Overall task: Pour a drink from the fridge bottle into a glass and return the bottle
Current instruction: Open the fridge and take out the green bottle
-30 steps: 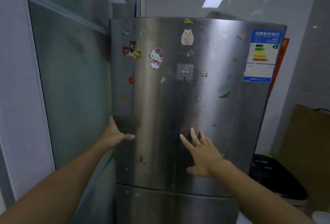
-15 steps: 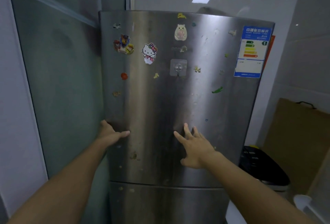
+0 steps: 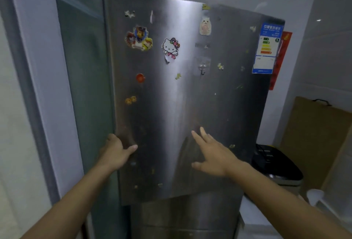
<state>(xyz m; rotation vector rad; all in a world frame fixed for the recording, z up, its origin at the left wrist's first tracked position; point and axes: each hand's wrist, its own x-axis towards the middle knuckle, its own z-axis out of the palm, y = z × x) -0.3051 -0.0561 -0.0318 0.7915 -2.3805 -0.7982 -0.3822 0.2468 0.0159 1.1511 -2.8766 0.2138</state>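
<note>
The tall brushed-steel fridge door [image 3: 190,105], dotted with cartoon magnets, stands slightly ajar with its inside and any bottle hidden, the left hand [image 3: 114,153] curled around its left edge, the right hand [image 3: 213,154] spread wide, empty, against its front, a black bin [image 3: 276,166] nearby right.

Blue-headed energy label [image 3: 267,48] at upper right of fridge door [image 3: 186,105]: Chinese heading, not legible at this size; coloured rating bars, "1" in a dark arrow. Red paper [image 3: 282,59] just right of it: print unreadable.
</note>
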